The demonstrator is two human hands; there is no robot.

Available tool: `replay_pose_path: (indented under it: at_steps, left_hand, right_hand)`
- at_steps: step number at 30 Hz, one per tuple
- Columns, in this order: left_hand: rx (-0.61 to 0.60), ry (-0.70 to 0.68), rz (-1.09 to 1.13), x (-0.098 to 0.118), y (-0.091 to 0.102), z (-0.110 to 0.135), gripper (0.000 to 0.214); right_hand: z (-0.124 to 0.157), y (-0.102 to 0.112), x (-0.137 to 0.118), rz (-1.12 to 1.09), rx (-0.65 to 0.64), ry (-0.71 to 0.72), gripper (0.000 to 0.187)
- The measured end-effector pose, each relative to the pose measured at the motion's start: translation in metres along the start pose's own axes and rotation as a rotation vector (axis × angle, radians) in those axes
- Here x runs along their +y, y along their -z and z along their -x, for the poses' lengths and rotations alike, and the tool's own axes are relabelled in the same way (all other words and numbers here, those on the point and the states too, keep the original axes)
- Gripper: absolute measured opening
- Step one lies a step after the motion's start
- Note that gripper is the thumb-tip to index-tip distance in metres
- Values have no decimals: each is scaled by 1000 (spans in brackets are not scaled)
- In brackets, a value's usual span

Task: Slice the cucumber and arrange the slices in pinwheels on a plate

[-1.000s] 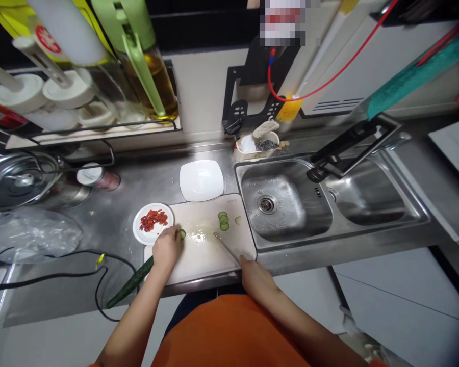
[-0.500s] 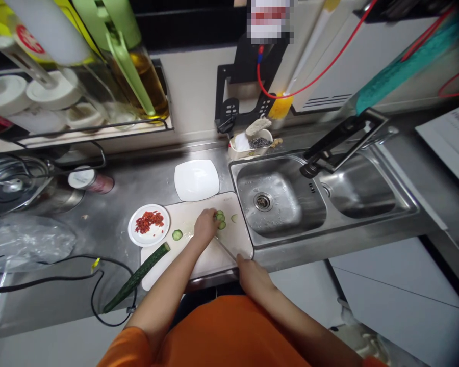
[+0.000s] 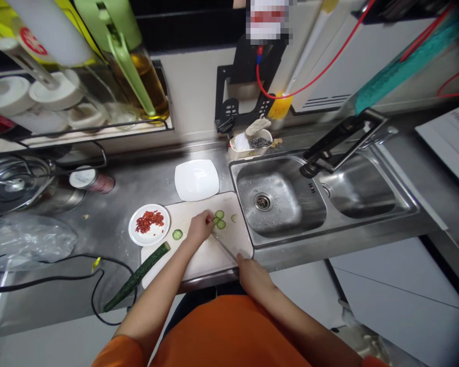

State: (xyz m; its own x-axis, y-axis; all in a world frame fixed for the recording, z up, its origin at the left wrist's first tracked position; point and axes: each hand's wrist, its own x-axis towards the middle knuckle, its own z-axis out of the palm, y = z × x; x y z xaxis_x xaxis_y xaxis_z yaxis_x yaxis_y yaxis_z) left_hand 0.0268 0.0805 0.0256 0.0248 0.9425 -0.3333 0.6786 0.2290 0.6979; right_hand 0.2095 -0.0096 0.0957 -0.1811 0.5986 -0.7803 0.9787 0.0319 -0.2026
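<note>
A white cutting board (image 3: 208,255) lies on the steel counter beside the sink. My left hand (image 3: 199,228) reaches across it, fingers pinched on a cucumber slice at the edge of a small group of slices (image 3: 221,219). My right hand (image 3: 252,273) is closed on the handle of a knife (image 3: 224,245) whose blade rests on the board, pointing toward the slices. One loose slice (image 3: 177,234) lies near the board's left side. The long cucumber (image 3: 137,277) lies slanting off the board's left corner, cut end up.
A round plate of chopped red chilli (image 3: 149,230) sits left of the board, a square white plate (image 3: 197,180) behind it. A double sink (image 3: 279,201) lies to the right, a black cable (image 3: 53,278) and plastic bag (image 3: 26,239) to the left. Bottles fill a rack above.
My left hand let go of the cucumber, crossed the board to the right and pinched a slice by the group. One slice stayed behind at the left. The knife hand barely moved.
</note>
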Motion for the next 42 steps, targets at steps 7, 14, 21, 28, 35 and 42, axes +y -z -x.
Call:
replay_pose_path:
  at_steps: [7,14,21,28,35,42]
  left_hand:
    - [-224,-235,-34,-31,36,-2,22]
    - [14,-283,-189,-36,15,10,31]
    - [268,-78,-324,-38,-11,45,24]
    - [228,-126,-183,-46,-12,38,25]
    - [270,-117,-166,-50,-13,40,27]
    - [315,-100,-152,-52,-18,42,24]
  right_hand:
    - [0,2,2,9,8,-1,36]
    - [-1,2,4,20,14,1,35]
    - [1,4,2,14,4,-24,32]
    - [0,8,-4,29,35,-13,36]
    - [-6,8,-21,75,79,39,37]
    - [-9,11,-31,92,64,48,36]
